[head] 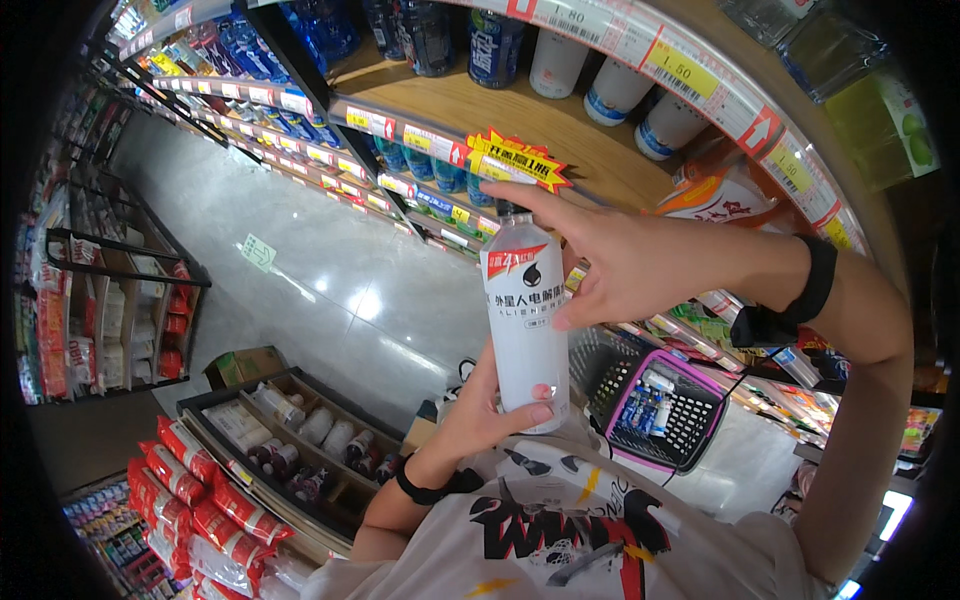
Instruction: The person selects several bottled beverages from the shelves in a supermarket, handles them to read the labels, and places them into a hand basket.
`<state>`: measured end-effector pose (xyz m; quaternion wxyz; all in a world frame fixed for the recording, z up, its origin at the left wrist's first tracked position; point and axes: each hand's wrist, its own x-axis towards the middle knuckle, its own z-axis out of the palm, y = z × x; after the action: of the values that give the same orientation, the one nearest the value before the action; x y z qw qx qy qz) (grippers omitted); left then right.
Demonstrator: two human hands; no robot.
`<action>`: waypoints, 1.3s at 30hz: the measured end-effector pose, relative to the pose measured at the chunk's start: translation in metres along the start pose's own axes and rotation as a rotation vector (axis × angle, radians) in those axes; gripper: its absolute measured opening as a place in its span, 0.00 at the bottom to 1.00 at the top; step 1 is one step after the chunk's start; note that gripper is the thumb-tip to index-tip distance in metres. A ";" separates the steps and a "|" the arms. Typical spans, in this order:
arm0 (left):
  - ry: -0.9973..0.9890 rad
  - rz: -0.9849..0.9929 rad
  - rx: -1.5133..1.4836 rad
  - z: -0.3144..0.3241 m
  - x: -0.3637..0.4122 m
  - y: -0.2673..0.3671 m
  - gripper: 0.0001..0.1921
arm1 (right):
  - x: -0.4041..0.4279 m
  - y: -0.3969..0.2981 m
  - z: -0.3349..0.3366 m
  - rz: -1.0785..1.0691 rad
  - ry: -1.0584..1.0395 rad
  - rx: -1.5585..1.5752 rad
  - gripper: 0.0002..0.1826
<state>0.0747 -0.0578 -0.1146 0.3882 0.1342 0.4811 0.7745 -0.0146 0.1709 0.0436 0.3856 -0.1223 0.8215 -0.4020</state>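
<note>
A white-labelled plastic drink bottle (pixel 527 330) with a dark cap stands nearly upright in front of my chest. My left hand (pixel 501 416) grips its lower part, the thumb across the front near the base. My right hand (pixel 600 247) is at the bottle's upper right side, the index finger reaching over the cap and the other fingers curled near the label; whether they press on the bottle is hard to tell. Behind the hands, a wooden shelf (pixel 420 97) holds blue-labelled and white bottles. Both wrists wear black bands.
A black shopping basket with a purple rim (pixel 716 427) holds several bottles below on the right. Price-tag rails (pixel 360 120) edge the drink shelves ahead. At lower left are a bottle display bin (pixel 300 375) and red-and-white packs (pixel 225 517); another display rack (pixel 112 315) stands far left.
</note>
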 end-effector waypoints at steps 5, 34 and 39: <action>0.005 0.012 0.063 -0.004 0.004 0.004 0.49 | 0.003 0.002 0.001 -0.024 0.020 -0.029 0.55; 0.016 -0.030 -0.031 0.006 -0.005 -0.005 0.51 | -0.002 0.008 0.009 -0.134 0.070 -0.204 0.51; 0.010 -0.021 -0.006 0.004 -0.002 -0.006 0.50 | 0.001 0.010 0.009 -0.109 0.094 -0.252 0.50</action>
<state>0.0812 -0.0557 -0.1177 0.3944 0.1242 0.4821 0.7724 -0.0074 0.1723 0.0323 0.3060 -0.1953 0.8746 -0.3212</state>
